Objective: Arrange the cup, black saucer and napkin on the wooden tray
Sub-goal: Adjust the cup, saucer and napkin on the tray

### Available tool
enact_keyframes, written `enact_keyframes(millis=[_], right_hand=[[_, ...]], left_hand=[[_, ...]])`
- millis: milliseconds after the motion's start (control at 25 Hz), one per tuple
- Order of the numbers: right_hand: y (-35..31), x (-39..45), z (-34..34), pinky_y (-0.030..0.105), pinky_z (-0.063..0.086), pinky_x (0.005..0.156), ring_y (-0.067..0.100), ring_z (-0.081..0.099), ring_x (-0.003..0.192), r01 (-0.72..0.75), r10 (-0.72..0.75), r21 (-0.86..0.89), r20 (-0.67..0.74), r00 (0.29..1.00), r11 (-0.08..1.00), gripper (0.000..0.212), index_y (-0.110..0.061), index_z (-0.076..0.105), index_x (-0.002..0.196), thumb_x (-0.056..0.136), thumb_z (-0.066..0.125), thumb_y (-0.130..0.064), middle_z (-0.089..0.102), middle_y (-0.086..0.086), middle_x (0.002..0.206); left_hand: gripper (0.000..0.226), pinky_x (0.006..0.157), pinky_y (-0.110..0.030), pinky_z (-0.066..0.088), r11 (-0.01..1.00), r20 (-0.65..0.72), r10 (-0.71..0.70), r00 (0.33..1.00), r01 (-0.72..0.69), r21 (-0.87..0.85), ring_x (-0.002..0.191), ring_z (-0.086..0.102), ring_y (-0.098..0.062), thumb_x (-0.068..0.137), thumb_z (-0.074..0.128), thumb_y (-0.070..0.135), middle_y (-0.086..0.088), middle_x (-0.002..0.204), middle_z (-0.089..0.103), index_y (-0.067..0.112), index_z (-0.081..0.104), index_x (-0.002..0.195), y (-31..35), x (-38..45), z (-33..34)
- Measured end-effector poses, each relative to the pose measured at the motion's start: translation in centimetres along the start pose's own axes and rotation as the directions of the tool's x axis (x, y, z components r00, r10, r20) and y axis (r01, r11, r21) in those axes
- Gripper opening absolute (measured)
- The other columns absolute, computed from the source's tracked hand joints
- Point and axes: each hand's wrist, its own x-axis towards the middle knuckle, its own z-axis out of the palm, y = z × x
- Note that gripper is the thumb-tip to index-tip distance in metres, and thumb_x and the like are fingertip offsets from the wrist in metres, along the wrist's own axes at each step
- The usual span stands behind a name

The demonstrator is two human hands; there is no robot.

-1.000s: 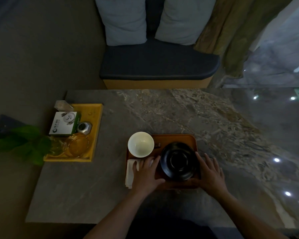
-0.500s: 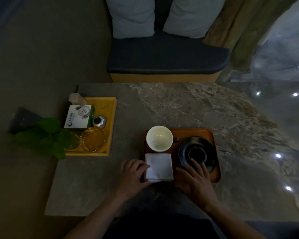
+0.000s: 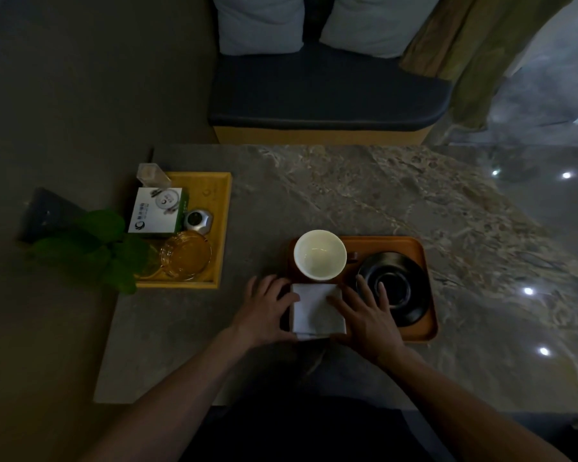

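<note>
A brown wooden tray [image 3: 411, 243] lies on the stone table near me. On its far left stands a white cup [image 3: 319, 254], upright and empty. The black saucer [image 3: 402, 288] lies flat on the tray's right half. A folded white napkin [image 3: 314, 311] rests on the near left part of the tray, below the cup. My left hand [image 3: 264, 311] touches the napkin's left edge with thumb and fingers spread. My right hand [image 3: 369, 315] lies flat with fingers apart, over the napkin's right edge and the saucer's left rim.
A yellow tray [image 3: 219, 228] at the left holds a white box [image 3: 157, 211], a glass ashtray [image 3: 186, 256] and a small metal object [image 3: 198, 221]. A green plant [image 3: 90, 248] overhangs the table's left edge. A dark bench [image 3: 327, 95] with cushions stands beyond the table.
The saucer, tilted in my right hand a second ago, now lies flat. My right hand has moved left onto the napkin. My left hand stays at the napkin's left edge.
</note>
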Motion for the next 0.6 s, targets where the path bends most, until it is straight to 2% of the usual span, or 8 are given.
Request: enact_keyframes(millis=[160, 320, 600], right_hand=[[0.31, 0.64, 0.34, 0.063, -0.015, 0.11, 0.037, -0.016, 0.146, -0.009, 0.009, -0.011, 0.009, 1.0, 1.0, 0.091, -0.036, 0.011, 0.152, 0.081, 0.061, -0.061, 0.009, 0.005, 0.164], [0.52, 0.66, 0.75, 0.062, -0.017, 0.11, 0.036, -0.017, 0.146, 0.002, -0.002, -0.018, 0.001, 1.0, 1.0, 0.092, -0.039, 0.006, 0.151, 0.08, 0.059, -0.065, 0.007, 0.003, 0.164], [0.85, 0.83, 0.85, 0.065, -0.015, 0.11, 0.037, -0.014, 0.147, 0.011, -0.011, -0.005, -0.001, 1.0, 1.0, 0.094, -0.039, 0.007, 0.151, 0.078, 0.06, -0.065, 0.009, 0.003, 0.164]], left_hand=[[0.086, 0.118, -0.058, 0.006, 1.0, 0.002, -0.005, 1.0, 0.005, 0.011, 0.146, 0.009, -0.029, 0.071, 0.061, 0.074, -0.004, 0.157, 0.02, 0.033, 0.034, 0.142, 0.26, 0.2, 0.36], [0.087, 0.118, -0.057, 0.006, 1.0, -0.03, -0.021, 0.999, 0.02, -0.02, 0.146, 0.013, -0.028, 0.071, 0.056, 0.078, -0.003, 0.156, 0.024, 0.032, 0.037, 0.141, 0.76, 0.2, 0.7], [0.078, 0.119, -0.056, 0.005, 0.997, -0.037, -0.04, 0.999, 0.038, -0.06, 0.145, 0.013, -0.026, 0.075, 0.052, 0.077, -0.001, 0.156, 0.025, 0.034, 0.039, 0.139, 0.93, 0.28, 0.97]])
